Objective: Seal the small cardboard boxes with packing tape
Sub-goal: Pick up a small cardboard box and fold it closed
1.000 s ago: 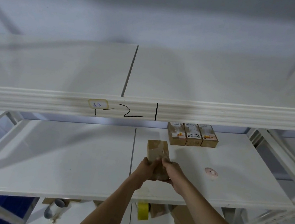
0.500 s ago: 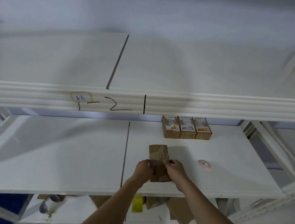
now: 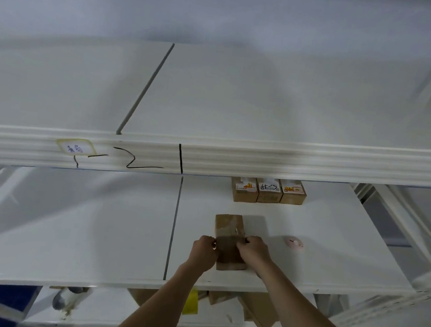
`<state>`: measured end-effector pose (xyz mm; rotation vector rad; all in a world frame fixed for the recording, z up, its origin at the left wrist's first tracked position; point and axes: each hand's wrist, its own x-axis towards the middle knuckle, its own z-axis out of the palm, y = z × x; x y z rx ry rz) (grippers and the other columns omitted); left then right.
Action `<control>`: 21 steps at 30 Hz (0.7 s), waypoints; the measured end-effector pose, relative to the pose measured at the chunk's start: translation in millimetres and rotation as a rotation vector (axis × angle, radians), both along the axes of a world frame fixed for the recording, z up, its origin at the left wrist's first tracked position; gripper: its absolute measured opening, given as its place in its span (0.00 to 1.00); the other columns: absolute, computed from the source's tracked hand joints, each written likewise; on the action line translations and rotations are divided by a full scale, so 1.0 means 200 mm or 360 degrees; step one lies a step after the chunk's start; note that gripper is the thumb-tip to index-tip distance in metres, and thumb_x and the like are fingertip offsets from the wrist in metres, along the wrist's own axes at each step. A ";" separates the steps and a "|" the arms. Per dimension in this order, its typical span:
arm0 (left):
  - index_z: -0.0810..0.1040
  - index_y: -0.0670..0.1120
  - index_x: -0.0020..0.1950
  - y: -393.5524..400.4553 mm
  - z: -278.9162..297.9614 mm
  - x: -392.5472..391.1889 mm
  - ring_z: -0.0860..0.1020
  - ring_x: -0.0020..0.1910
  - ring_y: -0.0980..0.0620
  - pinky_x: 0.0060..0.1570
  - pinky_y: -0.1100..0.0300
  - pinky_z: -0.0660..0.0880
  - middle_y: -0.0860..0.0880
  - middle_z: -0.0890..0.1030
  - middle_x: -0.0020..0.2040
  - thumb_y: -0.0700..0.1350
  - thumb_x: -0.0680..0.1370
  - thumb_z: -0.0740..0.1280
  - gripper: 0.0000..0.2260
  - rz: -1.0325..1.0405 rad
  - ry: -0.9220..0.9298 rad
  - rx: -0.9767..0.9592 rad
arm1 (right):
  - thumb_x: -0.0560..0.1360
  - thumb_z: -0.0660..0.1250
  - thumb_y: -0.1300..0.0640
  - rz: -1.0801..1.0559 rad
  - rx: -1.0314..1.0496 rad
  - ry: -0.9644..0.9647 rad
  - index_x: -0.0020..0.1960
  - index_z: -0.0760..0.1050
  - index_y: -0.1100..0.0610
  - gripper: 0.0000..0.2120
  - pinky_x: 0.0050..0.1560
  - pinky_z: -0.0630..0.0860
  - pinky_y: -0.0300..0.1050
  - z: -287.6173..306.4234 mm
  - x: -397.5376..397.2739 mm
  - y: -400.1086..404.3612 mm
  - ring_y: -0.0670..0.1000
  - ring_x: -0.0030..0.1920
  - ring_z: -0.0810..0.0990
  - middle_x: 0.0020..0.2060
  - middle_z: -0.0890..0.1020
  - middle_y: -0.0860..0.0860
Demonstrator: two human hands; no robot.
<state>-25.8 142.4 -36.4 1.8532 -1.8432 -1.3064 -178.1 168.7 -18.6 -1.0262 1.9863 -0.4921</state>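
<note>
Cardboard box now flat on shelf, both hands lower

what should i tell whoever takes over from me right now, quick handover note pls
Left hand and right hand: each grips a side of the small cardboard box lying on the middle shelf.
Done: three labelled boxes stand in a row at the back of that shelf.
Nearby: a small pink round object right of the box; a yellow tape roll on the shelf below.
Left: finish this box, set it with the row.
</note>
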 end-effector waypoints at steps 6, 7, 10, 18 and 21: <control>0.80 0.36 0.52 -0.04 0.03 -0.01 0.81 0.47 0.44 0.48 0.52 0.80 0.41 0.83 0.47 0.39 0.78 0.66 0.08 -0.0036 -0.0038 0.0127 | 0.81 0.64 0.52 0.0090 0.0012 -0.0029 0.53 0.77 0.61 0.12 0.37 0.71 0.39 -0.01 -0.04 -0.04 0.49 0.43 0.78 0.44 0.80 0.53; 0.79 0.37 0.54 -0.05 0.05 -0.01 0.81 0.47 0.45 0.47 0.54 0.80 0.42 0.83 0.49 0.41 0.79 0.66 0.08 -0.0045 -0.0045 0.0169 | 0.82 0.63 0.51 0.0106 0.0017 -0.0026 0.53 0.77 0.60 0.12 0.37 0.71 0.39 -0.01 -0.04 -0.05 0.49 0.43 0.78 0.45 0.80 0.52; 0.76 0.40 0.57 -0.09 0.09 -0.01 0.78 0.42 0.50 0.39 0.61 0.77 0.45 0.80 0.47 0.44 0.80 0.67 0.09 -0.0070 -0.0075 0.0265 | 0.82 0.62 0.49 0.0131 0.0050 -0.0124 0.50 0.76 0.58 0.13 0.37 0.71 0.40 0.00 -0.06 -0.07 0.49 0.44 0.78 0.43 0.79 0.52; 0.77 0.38 0.64 -0.13 0.10 -0.01 0.80 0.54 0.46 0.56 0.57 0.78 0.42 0.80 0.60 0.42 0.83 0.60 0.13 0.0069 -0.0067 0.0124 | 0.81 0.62 0.58 0.0144 -0.0242 0.0711 0.59 0.77 0.61 0.09 0.53 0.76 0.47 -0.03 -0.37 -0.08 0.56 0.56 0.79 0.54 0.80 0.57; 0.78 0.41 0.66 -0.11 0.09 0.01 0.79 0.58 0.46 0.55 0.59 0.77 0.44 0.80 0.63 0.41 0.83 0.60 0.14 0.0173 -0.0028 0.0013 | 0.80 0.63 0.57 0.0258 -0.0039 0.1027 0.70 0.69 0.60 0.19 0.63 0.74 0.53 -0.07 -0.52 -0.06 0.60 0.67 0.71 0.65 0.73 0.60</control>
